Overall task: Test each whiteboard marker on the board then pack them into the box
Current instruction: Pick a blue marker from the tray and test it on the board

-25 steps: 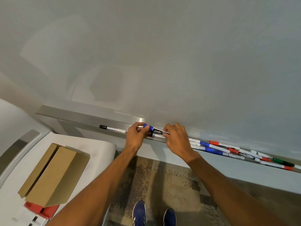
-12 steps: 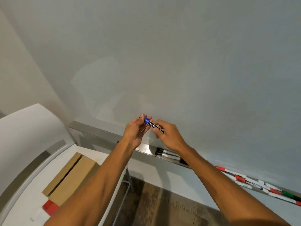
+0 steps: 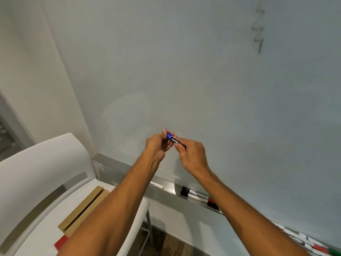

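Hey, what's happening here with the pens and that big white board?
A person stands at a whiteboard holding one blue marker in both hands: the left hand grips its blue end, the right hand pinches the barrel. They are probably about to uncap it. One grey squiggle is on the board. More markers lie in the tray below, and a cardboard box waits on the white chair.
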A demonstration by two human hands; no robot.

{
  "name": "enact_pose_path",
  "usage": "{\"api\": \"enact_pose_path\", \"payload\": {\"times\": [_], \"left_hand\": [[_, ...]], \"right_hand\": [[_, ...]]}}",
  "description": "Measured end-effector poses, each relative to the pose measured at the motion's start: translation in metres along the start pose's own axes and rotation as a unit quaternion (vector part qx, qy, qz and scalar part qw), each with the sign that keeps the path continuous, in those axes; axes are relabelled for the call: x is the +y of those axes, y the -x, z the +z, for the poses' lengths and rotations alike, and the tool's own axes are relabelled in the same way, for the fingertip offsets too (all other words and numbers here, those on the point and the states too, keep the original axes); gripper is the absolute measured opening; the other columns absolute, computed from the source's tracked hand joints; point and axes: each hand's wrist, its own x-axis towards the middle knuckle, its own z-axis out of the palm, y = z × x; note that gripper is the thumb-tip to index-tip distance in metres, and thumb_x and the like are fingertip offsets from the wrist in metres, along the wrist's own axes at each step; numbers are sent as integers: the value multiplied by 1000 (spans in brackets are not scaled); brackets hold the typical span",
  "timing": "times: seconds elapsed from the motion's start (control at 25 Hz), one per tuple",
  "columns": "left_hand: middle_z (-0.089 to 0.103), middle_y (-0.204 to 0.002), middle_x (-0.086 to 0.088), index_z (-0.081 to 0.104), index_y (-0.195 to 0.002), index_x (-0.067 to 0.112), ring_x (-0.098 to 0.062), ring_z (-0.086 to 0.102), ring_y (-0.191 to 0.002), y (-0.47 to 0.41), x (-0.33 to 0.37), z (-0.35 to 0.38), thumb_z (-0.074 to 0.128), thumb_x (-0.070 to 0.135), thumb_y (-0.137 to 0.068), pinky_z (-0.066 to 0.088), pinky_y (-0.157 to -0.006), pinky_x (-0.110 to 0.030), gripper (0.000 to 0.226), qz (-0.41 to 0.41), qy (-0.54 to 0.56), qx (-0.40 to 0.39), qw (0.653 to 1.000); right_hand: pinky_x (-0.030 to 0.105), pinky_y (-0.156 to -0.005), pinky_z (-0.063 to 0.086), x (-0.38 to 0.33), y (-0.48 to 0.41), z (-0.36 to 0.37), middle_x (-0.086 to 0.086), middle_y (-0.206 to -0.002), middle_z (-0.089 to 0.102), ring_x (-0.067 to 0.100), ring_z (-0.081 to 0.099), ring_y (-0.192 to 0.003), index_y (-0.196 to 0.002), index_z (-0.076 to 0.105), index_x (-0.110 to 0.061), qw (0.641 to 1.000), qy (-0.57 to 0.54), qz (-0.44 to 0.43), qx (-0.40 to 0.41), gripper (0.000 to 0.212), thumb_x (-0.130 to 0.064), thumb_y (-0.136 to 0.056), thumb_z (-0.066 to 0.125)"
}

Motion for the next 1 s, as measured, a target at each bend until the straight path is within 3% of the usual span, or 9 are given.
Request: {"api": "enact_pose_path", "payload": {"times": [0.12,0.2,0.36,0.48,0.56,0.72,0.76,0.88,1.0], "left_hand": [[73,-82,-11,65,-88,4,-21,74,-72,10,7,11,54,16,-102,58,-70,-32,21,11,1,-10,1000],[74,-82,-11,65,-89,3,-21,74,-72,16,11,20,55,16,-102,58,-72,-33,20,24,4,-3,1000],[74,-83,-12,66,-87,2,-21,74,-68,26,14,42,59,15,-100,54,-58,-30,19,37,8,12,999],[74,-81,-12,66,-87,2,-21,74,-66,35,15,58,59,15,-100,53,-59,-30,20,44,19,6,999],[74,-80,-11,66,-88,3,-20,74,-66,37,17,66,57,15,-100,53,-62,-31,20,44,27,-3,999],[74,-79,-10,65,-89,4,-21,74,-66,39,14,81,55,15,-101,55,-68,-34,20,46,21,-44,998],[73,-76,-10,64,-86,4,-20,74,-64,39,16,85,54,15,-102,56,-66,-33,21,50,23,-52,997],[67,-73,-9,58,-77,6,-14,70,-52,33,43,85,49,12,-104,51,-47,-21,29,93,55,-33,994],[71,-76,-6,63,-82,7,-17,75,-67,33,74,83,60,18,-100,55,-55,-22,22,147,51,-28,987]], "right_hand": [[31,-52,36,-11,-6,-15,2,-62,57,13,42,-51,-89,78,-15,976,-176,128,-7,19,-24,-95,63],[30,-52,34,-17,-8,-26,5,-62,55,14,40,-52,-88,78,-8,960,-222,169,-1,21,-23,-94,64],[30,-52,39,-21,-5,-41,5,-65,63,13,47,-54,-95,77,-13,993,-80,71,40,21,-24,-98,60],[20,-52,36,-24,-2,-54,0,-70,62,10,50,-56,-107,74,-14,997,27,1,74,20,-21,-100,57],[25,-54,41,-25,-1,-60,3,-72,64,14,53,-59,-105,75,-14,996,42,-4,81,19,-21,-100,58],[29,-51,36,-29,-9,-83,2,-61,56,15,44,-54,-77,75,-20,957,-217,173,81,20,-20,-94,65],[30,-51,34,-31,-8,-87,1,-59,52,16,41,-54,-71,71,-18,960,-204,167,90,23,-19,-94,64],[31,-51,28,-28,11,-93,0,-58,43,23,38,-54,-70,54,-15,983,58,-15,171,25,-15,-95,58],[33,-51,33,-13,19,-106,-1,-61,45,21,43,-54,-86,65,-14,974,68,-67,206,12,-16,-96,58]]}}
